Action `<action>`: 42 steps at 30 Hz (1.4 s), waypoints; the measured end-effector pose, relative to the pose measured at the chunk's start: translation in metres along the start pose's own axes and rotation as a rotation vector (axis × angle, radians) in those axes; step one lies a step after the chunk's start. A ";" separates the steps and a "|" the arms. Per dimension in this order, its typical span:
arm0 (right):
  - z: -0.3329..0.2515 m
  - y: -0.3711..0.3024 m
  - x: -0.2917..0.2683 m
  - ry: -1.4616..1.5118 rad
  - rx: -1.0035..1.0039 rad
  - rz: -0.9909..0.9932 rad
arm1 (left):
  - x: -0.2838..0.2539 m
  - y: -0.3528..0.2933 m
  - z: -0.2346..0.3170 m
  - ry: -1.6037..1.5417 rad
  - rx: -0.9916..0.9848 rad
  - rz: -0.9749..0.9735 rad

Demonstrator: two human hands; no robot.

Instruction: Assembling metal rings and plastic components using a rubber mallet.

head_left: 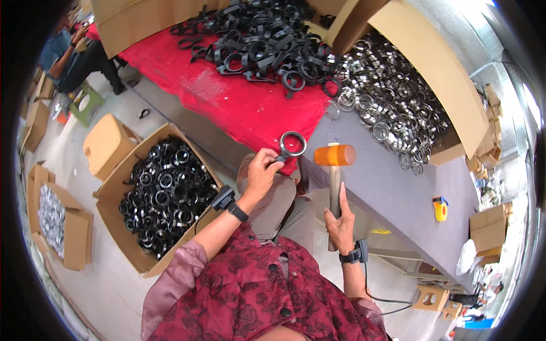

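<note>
My left hand (263, 173) pinches the short stem of a black ring clamp (293, 144), whose round opening shows a shiny metal lining. It is held up over the near corner of the red cloth. In my right hand (340, 223) is a mallet (334, 156) with an orange, translucent head and a grey handle, held upright with the head beside the grey table edge. The mallet head and the ring clamp are apart. A heap of black ring parts (259, 48) lies on the red cloth (213, 105), and loose shiny metal rings (392, 108) lie to its right.
At my left a cardboard box (122, 236) holds many black ring clamps (162, 196), next to a tan plastic stool (108, 145). A yellow tape measure (439, 208) lies on the grey table (398, 199). Another person (74, 54) sits at the far left.
</note>
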State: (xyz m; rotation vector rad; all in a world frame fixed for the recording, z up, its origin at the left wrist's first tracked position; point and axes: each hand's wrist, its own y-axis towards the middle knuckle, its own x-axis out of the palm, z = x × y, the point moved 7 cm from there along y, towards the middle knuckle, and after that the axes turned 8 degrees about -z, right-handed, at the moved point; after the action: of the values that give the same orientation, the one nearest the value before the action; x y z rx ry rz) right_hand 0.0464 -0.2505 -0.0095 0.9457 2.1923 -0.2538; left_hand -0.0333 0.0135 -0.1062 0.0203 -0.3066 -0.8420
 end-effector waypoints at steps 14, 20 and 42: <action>0.022 0.143 -0.075 -0.518 -0.222 0.177 | -0.257 -0.160 -0.016 0.998 -0.228 0.535; 0.023 0.228 -0.006 -0.452 -0.372 0.064 | -0.200 -0.129 -0.030 0.563 -0.276 0.238; -0.038 0.056 0.071 1.870 0.142 -0.340 | 0.030 -0.043 0.091 -0.301 -0.212 -0.323</action>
State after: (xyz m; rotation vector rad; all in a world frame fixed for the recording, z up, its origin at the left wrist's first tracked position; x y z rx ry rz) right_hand 0.0316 -0.1554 -0.0259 0.9262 4.0521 0.6460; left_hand -0.0710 -0.0284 -0.0173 -0.2633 -0.5037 -1.1984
